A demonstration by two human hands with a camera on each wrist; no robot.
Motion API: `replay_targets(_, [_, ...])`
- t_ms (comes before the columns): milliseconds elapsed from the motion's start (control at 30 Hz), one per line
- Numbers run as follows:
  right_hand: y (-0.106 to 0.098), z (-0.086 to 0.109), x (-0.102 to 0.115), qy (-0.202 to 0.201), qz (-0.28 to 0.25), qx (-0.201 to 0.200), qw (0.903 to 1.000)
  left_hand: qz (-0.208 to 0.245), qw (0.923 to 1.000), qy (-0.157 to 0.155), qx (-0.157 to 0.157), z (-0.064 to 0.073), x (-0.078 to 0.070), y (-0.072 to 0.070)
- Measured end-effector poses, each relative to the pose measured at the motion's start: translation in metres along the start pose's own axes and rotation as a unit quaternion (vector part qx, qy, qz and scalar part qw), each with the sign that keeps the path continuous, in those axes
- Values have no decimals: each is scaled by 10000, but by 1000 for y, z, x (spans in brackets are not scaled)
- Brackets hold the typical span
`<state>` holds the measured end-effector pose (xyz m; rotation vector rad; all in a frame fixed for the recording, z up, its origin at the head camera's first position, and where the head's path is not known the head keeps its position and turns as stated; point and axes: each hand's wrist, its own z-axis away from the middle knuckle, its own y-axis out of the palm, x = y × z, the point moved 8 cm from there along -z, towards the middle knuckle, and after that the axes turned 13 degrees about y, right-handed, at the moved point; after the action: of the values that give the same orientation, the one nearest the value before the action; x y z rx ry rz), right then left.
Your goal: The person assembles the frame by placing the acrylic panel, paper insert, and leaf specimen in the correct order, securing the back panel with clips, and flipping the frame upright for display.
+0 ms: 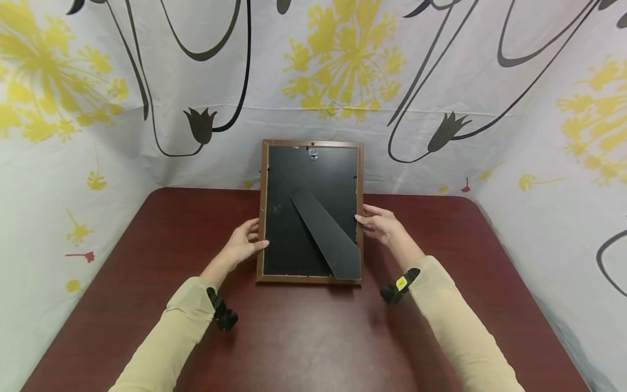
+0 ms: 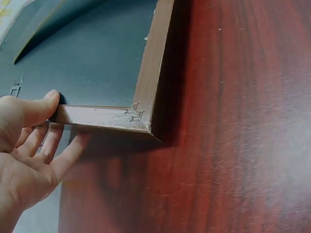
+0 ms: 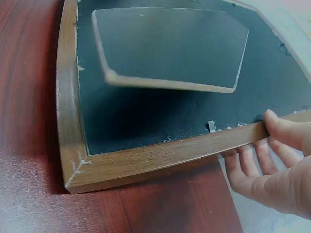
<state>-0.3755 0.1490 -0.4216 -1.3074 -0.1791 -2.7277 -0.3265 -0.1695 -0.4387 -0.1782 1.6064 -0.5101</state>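
A picture frame (image 1: 289, 228) with brown wooden edges shows its black back to me in the head view, tilted up over the table. Its easel stand (image 1: 325, 234) slants across the back toward the lower right and sticks out, as the right wrist view also shows. My left hand (image 1: 242, 242) grips the left edge, thumb on the back and fingers behind. On the opposite edge, a little higher, my right hand (image 1: 382, 223) holds the frame the same way. The front of the frame is hidden.
A dark red wooden table (image 1: 313, 337) lies beneath. White cloth (image 1: 313, 122) with yellow flowers and grey stems hangs behind the table and on both sides. Black wrist cameras sit on both sleeves.
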Motion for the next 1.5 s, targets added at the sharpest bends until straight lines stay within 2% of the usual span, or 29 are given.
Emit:
replay_targets(200, [-1,2,12,-436,-277,167,9985,-395,9985,318,-221,-7,-10,-8])
replay_targets(433, [-3,5,25,-879,-423,266,9949,-720,9930,682,-640,-14,-22,-14])
replay_targets(767, [-1,6,40,-1504,-314,347,9875,-748,9873,947,-1032,-18,-27,-15])
replay_targets(933, [-1,3,46,-1789,-245,214,9833,-772,9828,1145,-1229,-21,-27,-15])
replay_targets(1133, [-3,0,53,-1915,-141,92,9813,-794,9795,1264,-1351,-25,-28,-18])
replay_targets(1300, [-2,2,56,-1967,-75,24,9804,-1079,9793,1303,-1109,-25,-34,-23])
replay_targets(1400, [-4,3,54,-1915,208,-275,9809,-1178,9773,1403,-1063,-24,-38,-26])
replay_targets(1500, [-7,0,44,-1576,583,-704,9833,-1159,9749,1477,-1196,-23,-40,-28])
